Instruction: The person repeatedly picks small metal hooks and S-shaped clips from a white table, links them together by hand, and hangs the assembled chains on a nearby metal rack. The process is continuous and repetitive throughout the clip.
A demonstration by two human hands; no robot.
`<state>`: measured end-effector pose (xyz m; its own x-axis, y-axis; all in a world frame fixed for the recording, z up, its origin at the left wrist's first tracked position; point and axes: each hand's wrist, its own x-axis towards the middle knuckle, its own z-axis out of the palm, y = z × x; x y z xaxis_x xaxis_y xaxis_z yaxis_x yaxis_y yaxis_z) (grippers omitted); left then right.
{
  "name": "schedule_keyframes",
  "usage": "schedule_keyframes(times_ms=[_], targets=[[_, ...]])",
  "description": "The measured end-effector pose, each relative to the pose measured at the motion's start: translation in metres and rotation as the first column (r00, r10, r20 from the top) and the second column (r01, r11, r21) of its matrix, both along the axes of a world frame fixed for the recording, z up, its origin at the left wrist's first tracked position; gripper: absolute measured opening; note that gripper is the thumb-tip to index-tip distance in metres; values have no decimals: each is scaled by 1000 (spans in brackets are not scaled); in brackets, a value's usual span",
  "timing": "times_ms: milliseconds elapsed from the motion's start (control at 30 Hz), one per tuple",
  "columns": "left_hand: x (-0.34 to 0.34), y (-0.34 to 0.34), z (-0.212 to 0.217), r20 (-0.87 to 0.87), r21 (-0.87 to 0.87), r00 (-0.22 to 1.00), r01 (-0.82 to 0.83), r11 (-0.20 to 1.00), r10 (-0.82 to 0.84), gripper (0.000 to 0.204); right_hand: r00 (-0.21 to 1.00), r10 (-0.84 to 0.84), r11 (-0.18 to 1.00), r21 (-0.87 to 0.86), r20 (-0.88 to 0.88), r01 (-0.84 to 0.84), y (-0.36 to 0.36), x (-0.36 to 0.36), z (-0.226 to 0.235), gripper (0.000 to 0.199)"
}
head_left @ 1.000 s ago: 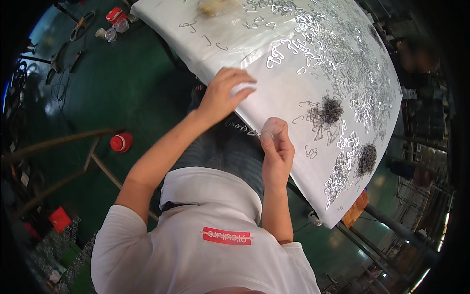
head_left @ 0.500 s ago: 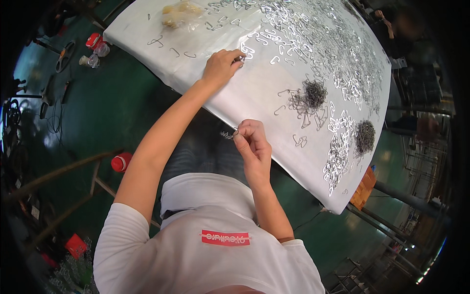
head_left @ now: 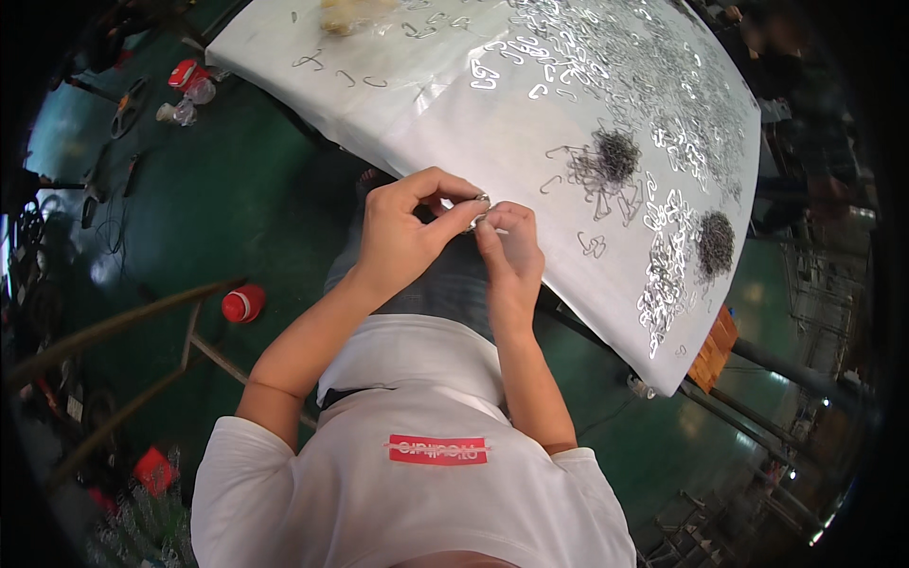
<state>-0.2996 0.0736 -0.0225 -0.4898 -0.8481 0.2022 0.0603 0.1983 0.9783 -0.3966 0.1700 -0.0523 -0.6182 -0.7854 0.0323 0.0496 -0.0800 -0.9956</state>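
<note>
A red-capped bottle [head_left: 242, 304] lies on the green floor [head_left: 237, 189] at about nine o'clock of the view, near a bent metal frame [head_left: 142, 322]. Toward eleven o'clock, small red and clear containers [head_left: 185, 85] sit on the floor beside the white-covered table [head_left: 454, 123]. The left hand [head_left: 402, 232] comes up from seven o'clock, its fingers curled and its thumb and fingertips pinched together on a small metal clip [head_left: 478, 210]. The clip is a shiny, silver bit of bent wire, mostly hidden by the fingers; its long axis seems to run from about seven o'clock to one o'clock, though which end leads cannot be told. It is held just off the near edge of the table, above the person's lap. The right hand [head_left: 511, 251] meets it from the five o'clock side, fingertips closed on the same clip, touching the left hand. Further right, loose metal clips [head_left: 663, 275] lie scattered over the sheet, with two dark wire tangles [head_left: 615, 153] at two and three o'clock
</note>
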Motion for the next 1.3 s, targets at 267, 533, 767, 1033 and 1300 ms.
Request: schedule_keyframes(times_ms=[267,533,767,1033,1300], targets=[[7,0,-11,57,13,998,-27,1000,26,11,867,2,984,154,-499,86,-1,-71,-13,31],[13,-3,-17,51,16,997,-51,999,51,12,540,277,641,572,-794,512,-38,-229,-34,65],[15,-6,-20,71,8,996,-59,998,59,10,714,-13,905,295,-700,306,-49,-233,-19,37],[23,-7,-24,72,1,996,-52,999,52,9,312,132,805,286,-941,521,-43,-210,-30,37],[28,-6,-25,72,-5,995,-67,998,67,11,574,316,868,474,-756,147,-78,-154,-52,19]])
